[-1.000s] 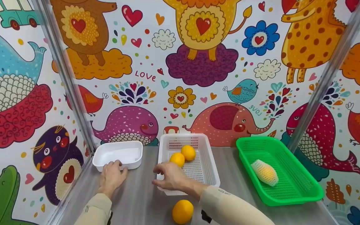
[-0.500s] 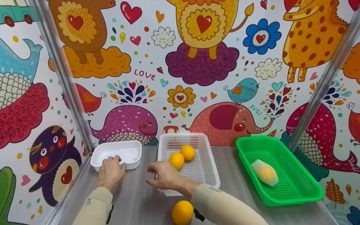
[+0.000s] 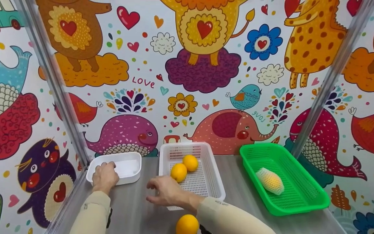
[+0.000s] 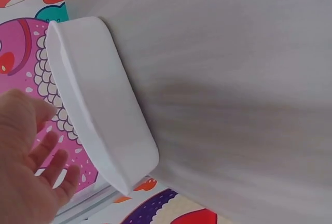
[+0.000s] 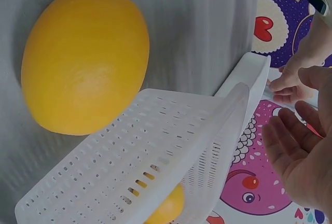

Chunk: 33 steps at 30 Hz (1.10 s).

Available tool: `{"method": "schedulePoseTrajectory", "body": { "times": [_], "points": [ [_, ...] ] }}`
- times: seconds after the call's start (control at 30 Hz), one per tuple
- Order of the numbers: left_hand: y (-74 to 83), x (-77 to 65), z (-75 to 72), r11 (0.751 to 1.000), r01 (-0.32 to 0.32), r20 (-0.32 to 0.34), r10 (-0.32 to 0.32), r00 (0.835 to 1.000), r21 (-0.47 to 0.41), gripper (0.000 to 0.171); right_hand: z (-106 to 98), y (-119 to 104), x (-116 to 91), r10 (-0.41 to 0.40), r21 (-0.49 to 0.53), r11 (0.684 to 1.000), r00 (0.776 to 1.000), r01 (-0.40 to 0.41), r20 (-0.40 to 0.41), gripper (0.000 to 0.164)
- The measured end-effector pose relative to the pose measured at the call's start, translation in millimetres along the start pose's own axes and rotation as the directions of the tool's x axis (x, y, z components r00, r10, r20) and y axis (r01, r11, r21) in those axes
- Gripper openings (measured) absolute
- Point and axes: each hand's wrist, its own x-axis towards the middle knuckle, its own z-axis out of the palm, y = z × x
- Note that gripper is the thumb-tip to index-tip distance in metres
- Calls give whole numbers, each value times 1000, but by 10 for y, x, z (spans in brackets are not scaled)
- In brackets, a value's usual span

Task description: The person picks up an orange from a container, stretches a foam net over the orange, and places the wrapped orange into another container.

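My left hand (image 3: 105, 175) hovers over the front rim of a small white plastic box (image 3: 131, 179). In the left wrist view its fingers (image 4: 52, 169) are loosely bent, with nothing between them, beside the box's rim. The right hand (image 3: 165, 191), fingers relaxed and holding nothing, is above the front left corner of a white perforated basket (image 3: 218, 182). Inside that basket lie two oranges, one farther back (image 3: 190, 162) and one nearer (image 3: 178, 172). Another orange (image 3: 187, 224) sits on the table in front of the basket, close to my right forearm; it looms large in the right wrist view.
To the right stands a green perforated basket (image 3: 304, 209), with a yellowish fruit in a white foam net (image 3: 270, 181) inside. Cartoon-printed walls with metal corner posts (image 3: 52, 84) enclose the grey table (image 3: 141, 214) at the back and sides.
The head view has shifted slightly. My left hand has moved a little farther over the white box. My right hand has drifted slightly left relative to the white basket. The fruit has stayed put.
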Motion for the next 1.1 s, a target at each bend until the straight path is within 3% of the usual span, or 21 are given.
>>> {"method": "schedulePoseTrajectory", "body": {
  "times": [0.33,0.53,0.67,0.83,1.1],
  "points": [
    [-168,155,27,996,88,125,-84,989,-27,38,42,-1,26,-16,21,1000,1000,16,-1,30],
    [-151,263,71,998,60,119,-57,991,-25,33,40,39,54,2,28,1000,1000,-3,8,29],
    [-136,317,115,1000,30,98,-30,995,2,30,70,69,75,-40,-16,999,999,40,-11,29],
    [-96,368,182,998,62,98,-65,993,27,26,114,94,80,-87,-35,996,996,86,-28,27],
    [-14,481,294,996,77,110,-82,991,46,29,119,114,102,-29,0,1000,999,29,-14,27]
  ]
}}
